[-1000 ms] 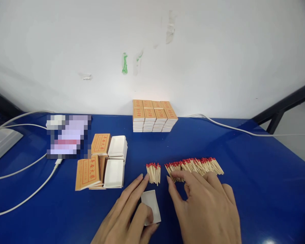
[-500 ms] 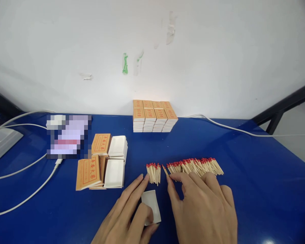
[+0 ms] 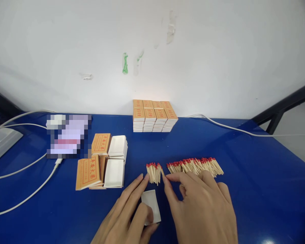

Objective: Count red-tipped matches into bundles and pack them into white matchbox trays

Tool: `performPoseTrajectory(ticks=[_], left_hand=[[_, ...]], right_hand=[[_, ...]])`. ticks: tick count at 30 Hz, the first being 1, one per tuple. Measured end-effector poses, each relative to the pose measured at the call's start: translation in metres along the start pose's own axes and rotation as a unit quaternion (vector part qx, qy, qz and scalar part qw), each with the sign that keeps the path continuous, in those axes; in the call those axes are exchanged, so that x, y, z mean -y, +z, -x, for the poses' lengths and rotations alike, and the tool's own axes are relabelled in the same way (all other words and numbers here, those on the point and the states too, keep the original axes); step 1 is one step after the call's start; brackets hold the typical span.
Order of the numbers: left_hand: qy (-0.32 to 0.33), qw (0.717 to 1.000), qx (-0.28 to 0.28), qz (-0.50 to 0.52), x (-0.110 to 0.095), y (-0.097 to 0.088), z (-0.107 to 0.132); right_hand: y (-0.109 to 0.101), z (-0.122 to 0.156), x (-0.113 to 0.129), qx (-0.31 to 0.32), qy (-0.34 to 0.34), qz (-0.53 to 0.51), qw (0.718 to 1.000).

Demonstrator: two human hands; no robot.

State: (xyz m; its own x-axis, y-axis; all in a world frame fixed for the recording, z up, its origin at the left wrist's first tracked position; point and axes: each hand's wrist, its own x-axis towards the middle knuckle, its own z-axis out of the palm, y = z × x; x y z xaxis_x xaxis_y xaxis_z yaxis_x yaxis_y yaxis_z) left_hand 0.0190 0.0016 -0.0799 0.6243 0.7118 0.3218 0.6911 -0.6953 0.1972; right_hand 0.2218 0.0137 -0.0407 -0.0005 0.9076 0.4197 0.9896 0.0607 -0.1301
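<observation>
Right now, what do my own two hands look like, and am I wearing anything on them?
Your left hand and right hand are both bare, with slender fingers and no glove, ring or marking visible. The picture's lower edge cuts them off, so no sleeve shows.

At back by wall (image 3: 213, 61): matchbox stack (image 3: 155, 116). On left: sleeves (image 3: 87, 173), then tray stacks (image 3: 114, 173). In middle: match bunch (image 3: 154, 173); just right, match (image 3: 163, 172) in right hand (image 3: 204, 206); farther right, match pile (image 3: 203, 165). Before bunch: loose tray (image 3: 154, 202) in left hand (image 3: 128, 213).
</observation>
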Motion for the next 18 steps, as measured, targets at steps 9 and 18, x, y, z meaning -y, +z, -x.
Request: performPoseTrajectory(ticks=[9, 18], left_hand=[[0.008, 1.000, 0.004, -0.010, -0.001, -0.002, -0.002], [0.005, 1.000, 0.003, -0.014, 0.001, 0.001, -0.002]], right_hand=[[0.001, -0.015, 0.013, 0.011, 0.021, -0.047, 0.999], [-0.001, -0.019, 0.017, 0.019, 0.049, -0.056, 0.997]])
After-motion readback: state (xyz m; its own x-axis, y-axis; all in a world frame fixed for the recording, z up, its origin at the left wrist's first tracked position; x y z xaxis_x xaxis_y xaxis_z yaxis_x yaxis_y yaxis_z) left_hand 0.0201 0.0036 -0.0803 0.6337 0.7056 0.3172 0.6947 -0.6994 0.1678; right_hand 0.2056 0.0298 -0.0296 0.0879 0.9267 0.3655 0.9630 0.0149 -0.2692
